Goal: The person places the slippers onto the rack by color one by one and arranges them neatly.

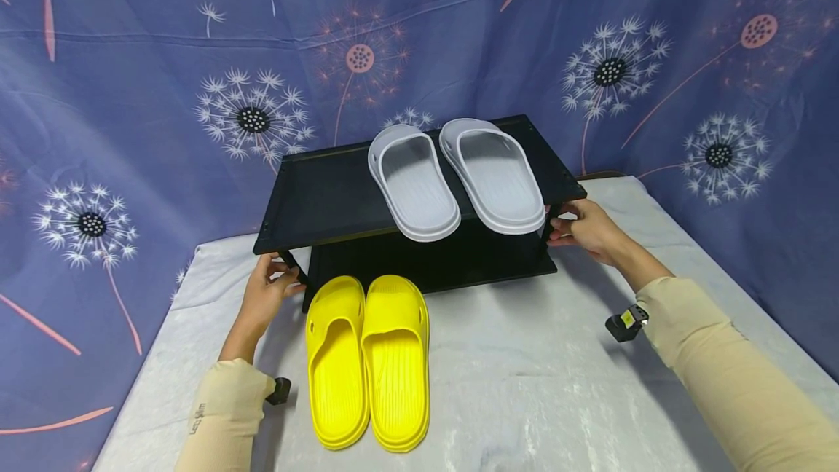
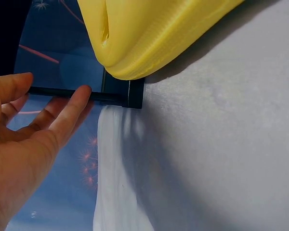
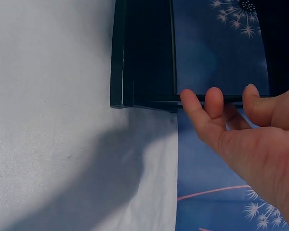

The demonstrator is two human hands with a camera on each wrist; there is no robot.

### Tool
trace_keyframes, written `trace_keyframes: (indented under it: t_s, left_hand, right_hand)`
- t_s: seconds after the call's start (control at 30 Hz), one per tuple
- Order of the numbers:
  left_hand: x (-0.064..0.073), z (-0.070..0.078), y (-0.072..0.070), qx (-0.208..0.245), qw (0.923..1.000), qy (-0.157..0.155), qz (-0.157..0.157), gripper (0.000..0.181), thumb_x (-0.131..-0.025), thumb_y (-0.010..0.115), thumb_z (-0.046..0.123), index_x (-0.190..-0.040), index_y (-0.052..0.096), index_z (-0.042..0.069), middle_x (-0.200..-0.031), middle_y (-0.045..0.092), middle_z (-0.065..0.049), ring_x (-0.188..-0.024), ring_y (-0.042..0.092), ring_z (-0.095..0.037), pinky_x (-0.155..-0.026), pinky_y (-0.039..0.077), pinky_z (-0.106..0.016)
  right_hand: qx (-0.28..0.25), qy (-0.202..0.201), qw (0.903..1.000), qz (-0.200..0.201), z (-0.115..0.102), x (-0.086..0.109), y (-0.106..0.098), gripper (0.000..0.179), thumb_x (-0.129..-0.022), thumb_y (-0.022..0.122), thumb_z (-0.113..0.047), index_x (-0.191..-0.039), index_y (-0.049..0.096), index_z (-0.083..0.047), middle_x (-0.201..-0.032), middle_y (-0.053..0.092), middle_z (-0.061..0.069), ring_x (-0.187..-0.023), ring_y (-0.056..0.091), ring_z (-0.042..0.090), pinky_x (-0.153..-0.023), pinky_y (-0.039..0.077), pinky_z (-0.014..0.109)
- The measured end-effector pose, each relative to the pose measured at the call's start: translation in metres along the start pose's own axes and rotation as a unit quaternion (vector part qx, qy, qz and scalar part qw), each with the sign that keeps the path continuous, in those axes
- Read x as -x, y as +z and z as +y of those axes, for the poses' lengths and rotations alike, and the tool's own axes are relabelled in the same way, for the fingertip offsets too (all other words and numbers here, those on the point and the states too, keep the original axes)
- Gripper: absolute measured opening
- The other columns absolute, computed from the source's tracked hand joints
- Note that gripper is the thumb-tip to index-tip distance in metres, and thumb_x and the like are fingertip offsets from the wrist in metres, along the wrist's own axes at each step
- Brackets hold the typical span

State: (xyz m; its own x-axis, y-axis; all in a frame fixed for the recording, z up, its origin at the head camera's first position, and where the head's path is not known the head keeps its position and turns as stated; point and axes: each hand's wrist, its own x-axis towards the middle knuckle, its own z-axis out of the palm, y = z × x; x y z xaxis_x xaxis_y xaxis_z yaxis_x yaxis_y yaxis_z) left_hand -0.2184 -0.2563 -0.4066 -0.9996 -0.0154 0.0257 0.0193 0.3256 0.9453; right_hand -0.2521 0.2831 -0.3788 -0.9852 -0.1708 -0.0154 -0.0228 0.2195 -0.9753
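Note:
A black two-tier shoe rack stands toward the back of the table. My left hand grips its left front post, thumb on one side and fingers on the other, as the left wrist view shows with the post. At the opposite end my right hand pinches the right post between thumb and fingertips. Two grey slippers, one beside the other, lie on the top shelf right of its middle, toes pointing back. A pair of yellow slippers sits before the rack's left part, toes at the lower shelf.
A pale grey cloth covers the table. Behind and at both sides hangs a blue curtain with a dandelion print, close to the rack's back edge. The lower shelf lies in shadow, partly hidden beneath the upper one.

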Motion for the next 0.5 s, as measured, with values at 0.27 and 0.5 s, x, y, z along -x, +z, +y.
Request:
trace_keyframes:
  t_s: [0.27,0.5]
  left_hand:
    - [0.0003,0.0,0.0024,-0.002,0.9999,0.007,0.009,0.043,-0.098,0.052,0.01,-0.137,0.034,0.012,-0.115,0.043,-0.019,-0.102,0.056,-0.037,-0.087,0.056,-0.048]
    - [0.0009,-0.0011,0.0032,0.001,0.9999,0.01,0.011,0.039,-0.098,0.053,0.011,-0.134,0.035,0.01,-0.113,0.044,-0.019,-0.1,0.058,-0.037,-0.087,0.056,-0.048]
  right_hand:
    - [0.004,-0.001,1.0,0.003,-0.0004,-0.0003,0.0006,0.028,-0.094,0.041,0.015,-0.121,0.036,0.011,-0.119,0.037,0.028,-0.072,0.058,0.02,-0.079,0.06,0.043]
    - [0.01,0.003,0.9999,0.004,0.0004,0.0006,0.0005,0.03,-0.095,0.042,0.014,-0.124,0.037,0.012,-0.118,0.038,0.028,-0.073,0.058,0.02,-0.08,0.06,0.043]
